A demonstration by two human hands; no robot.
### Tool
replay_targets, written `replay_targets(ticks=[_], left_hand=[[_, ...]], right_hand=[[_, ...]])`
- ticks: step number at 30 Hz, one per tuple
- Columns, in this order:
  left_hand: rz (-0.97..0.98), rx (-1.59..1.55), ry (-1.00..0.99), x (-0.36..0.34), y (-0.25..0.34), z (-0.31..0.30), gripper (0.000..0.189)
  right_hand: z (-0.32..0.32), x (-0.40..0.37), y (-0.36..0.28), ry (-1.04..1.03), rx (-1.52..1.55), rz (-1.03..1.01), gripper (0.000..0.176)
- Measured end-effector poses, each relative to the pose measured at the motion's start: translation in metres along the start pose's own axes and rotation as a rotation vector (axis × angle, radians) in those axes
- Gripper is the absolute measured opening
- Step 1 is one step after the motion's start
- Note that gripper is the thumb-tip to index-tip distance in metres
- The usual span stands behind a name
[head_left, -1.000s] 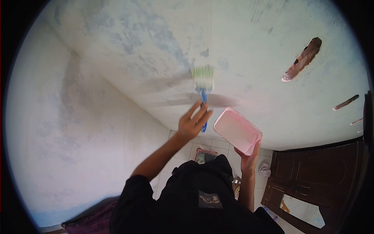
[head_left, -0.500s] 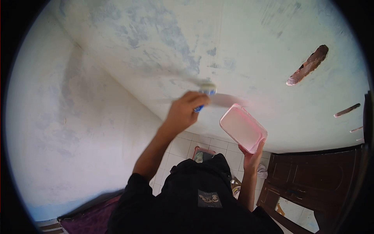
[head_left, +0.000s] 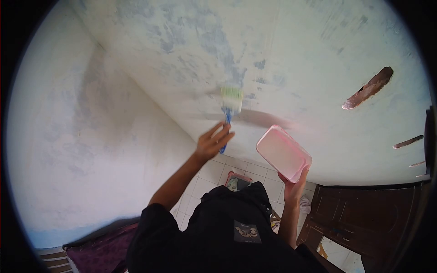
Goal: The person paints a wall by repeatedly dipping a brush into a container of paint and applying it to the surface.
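Note:
My left hand [head_left: 214,142] grips a paintbrush [head_left: 226,119] by its blue handle, with the fingers around it. The pale yellowish bristles point up, close over the white wall [head_left: 291,59], which carries bluish-grey patches. To the right, my right hand [head_left: 295,179] supports a pink rectangular tub [head_left: 284,154] from its lower end, fingers partly hidden behind it. Inside the tub, the surface looks whitish and smooth, with pink sides. The tub is tilted and its open side faces me.
Long gouges [head_left: 368,88] cut into the wall at the right. A dark wooden cabinet [head_left: 364,211] stands at lower right. Below me are white floor tiles [head_left: 211,172] and a small pinkish container [head_left: 237,179]. Purple fabric [head_left: 98,250] lies at lower left.
My left hand has moved down and slightly left, and the brush has gone from edge-on and blurred to broadside with bristles up. The tub has hardly moved.

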State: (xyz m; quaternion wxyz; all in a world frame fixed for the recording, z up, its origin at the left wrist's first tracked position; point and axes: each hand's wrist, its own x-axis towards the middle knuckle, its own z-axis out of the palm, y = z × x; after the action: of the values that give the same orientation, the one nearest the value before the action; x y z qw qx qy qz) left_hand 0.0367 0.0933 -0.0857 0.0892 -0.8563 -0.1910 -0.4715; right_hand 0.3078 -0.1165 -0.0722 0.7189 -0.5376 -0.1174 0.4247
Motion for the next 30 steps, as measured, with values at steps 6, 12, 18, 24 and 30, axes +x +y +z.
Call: replay_targets(ticks=[6,12,18,24,30], left_hand=[[-0.525,-0.259,-0.437,-0.119,0.006,0.025,0.043],[-0.466,-0.303,-0.146,0.015,-0.052,-0.071,0.044],[-0.039,0.157,0.309,0.095,-0.060,-0.129,0.039],[-0.188,-0.012,0.156,0.009,-0.057,-0.055,0.031],[-0.427,-0.116,-0.332,-0.091,-0.027,-0.030,0.037]], right_hand=[[-0.006,0.006,-0.003,-0.078,-0.027,0.015,0.065],[0.006,0.006,-0.006,-0.109,-0.056,0.017,0.066],[0.016,0.005,-0.002,-0.163,-0.061,0.053,0.066],[0.023,-0.001,0.002,-0.111,-0.058,0.036,0.065],[0.019,0.000,0.000,-0.143,-0.060,0.044,0.065]])
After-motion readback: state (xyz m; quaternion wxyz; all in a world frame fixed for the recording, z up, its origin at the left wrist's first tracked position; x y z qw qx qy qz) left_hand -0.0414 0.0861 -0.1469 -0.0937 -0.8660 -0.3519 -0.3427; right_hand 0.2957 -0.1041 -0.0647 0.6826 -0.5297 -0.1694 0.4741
